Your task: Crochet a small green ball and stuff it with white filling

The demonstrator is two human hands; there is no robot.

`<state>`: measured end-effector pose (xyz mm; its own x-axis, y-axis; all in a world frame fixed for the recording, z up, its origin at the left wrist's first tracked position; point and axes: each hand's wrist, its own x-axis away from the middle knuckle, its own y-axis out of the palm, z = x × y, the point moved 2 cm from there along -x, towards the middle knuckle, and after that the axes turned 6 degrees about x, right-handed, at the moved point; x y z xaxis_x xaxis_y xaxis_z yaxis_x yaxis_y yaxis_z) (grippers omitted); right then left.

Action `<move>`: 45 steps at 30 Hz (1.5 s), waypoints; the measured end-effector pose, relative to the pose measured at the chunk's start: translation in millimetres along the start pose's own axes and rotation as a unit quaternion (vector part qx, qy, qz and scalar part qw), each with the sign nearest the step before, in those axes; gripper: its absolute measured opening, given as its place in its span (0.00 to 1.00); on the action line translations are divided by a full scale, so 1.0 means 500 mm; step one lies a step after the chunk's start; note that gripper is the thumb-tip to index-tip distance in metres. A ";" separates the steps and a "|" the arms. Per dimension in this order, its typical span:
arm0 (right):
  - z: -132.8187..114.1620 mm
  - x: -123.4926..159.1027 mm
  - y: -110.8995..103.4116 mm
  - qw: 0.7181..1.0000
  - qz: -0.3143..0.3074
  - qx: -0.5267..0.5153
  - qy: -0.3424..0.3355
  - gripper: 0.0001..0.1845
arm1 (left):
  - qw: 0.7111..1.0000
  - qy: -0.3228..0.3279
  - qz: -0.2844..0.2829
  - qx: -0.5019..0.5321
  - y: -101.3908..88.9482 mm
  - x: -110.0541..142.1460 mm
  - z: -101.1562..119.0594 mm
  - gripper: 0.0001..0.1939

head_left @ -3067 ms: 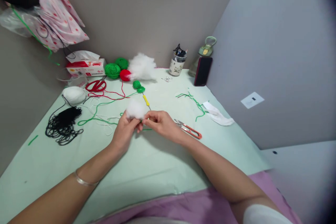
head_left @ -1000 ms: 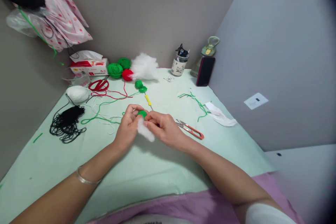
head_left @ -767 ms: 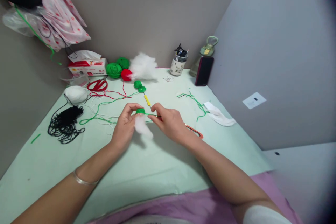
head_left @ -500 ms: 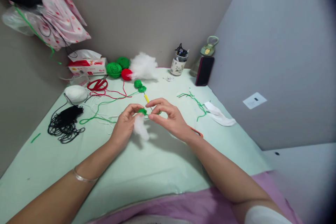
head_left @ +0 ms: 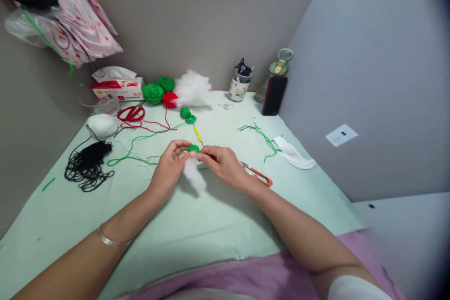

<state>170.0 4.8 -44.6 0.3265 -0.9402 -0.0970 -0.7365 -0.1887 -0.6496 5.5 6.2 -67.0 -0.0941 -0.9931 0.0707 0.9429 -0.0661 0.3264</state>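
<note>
Between my two hands is a small green crocheted piece (head_left: pixel 193 148), with a tuft of white stuffing (head_left: pixel 194 176) hanging below it. My left hand (head_left: pixel 170 164) is closed on the piece from the left, thumb and fingers pinching it. From the right, my right hand (head_left: pixel 221 164) pinches at its edge, thumb and fingertips together. Just beyond them lies a crochet hook with a yellow grip (head_left: pixel 197 133), close to a small green crocheted pair of lumps (head_left: pixel 188 115). The fingers hide part of the green piece.
Black yarn (head_left: pixel 87 164), a white yarn ball (head_left: pixel 102 125) and red scissors (head_left: pixel 131 113) lie at left. Behind are green yarn balls (head_left: pixel 153 93) and a stuffing heap (head_left: pixel 193 89). Orange-handled thread snips (head_left: pixel 259 174) lie beside my right wrist; green yarn scraps (head_left: pixel 262 136) lie farther right.
My right hand has moved down and left onto the green piece, its raised fingers now closed at the edge. The stuffing tuft has swung slightly right. More of the orange snips shows.
</note>
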 end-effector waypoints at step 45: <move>-0.020 0.011 0.021 0.989 -0.053 0.133 -0.043 0.09 | 0.990 0.063 -0.041 -0.123 -0.019 -0.021 0.002 0.12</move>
<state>158.1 -5.4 -44.2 0.4507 -0.8896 -0.0740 -0.5173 -0.1927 -0.8338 -2.8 17.3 -70.0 -0.1468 -0.9868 -0.0686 0.9846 -0.1524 0.0859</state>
